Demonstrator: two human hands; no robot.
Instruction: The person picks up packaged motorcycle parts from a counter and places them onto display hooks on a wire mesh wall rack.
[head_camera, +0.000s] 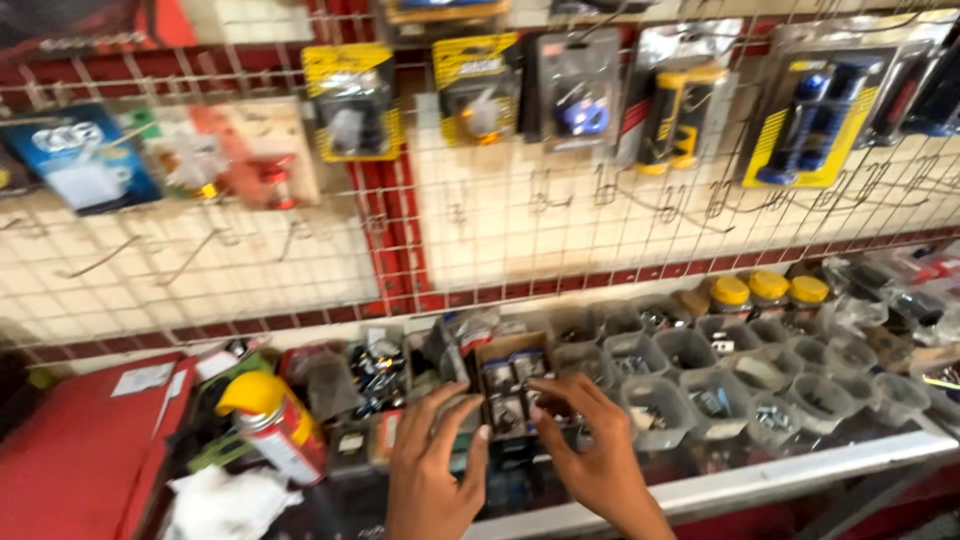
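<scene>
Both your hands, left hand (432, 470) and right hand (590, 450), spread open-fingered around the small brown cardboard box (510, 385) of metal parts, touching its sides.

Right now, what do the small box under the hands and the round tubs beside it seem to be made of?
The small box, which both the left hand and the right hand reach, looks like brown cardboard: matt, with thin folded partitions. The round tubs seem to be clear or cloudy plastic, as small parts show through their walls. The picture is blurred, so neither is certain.
</scene>
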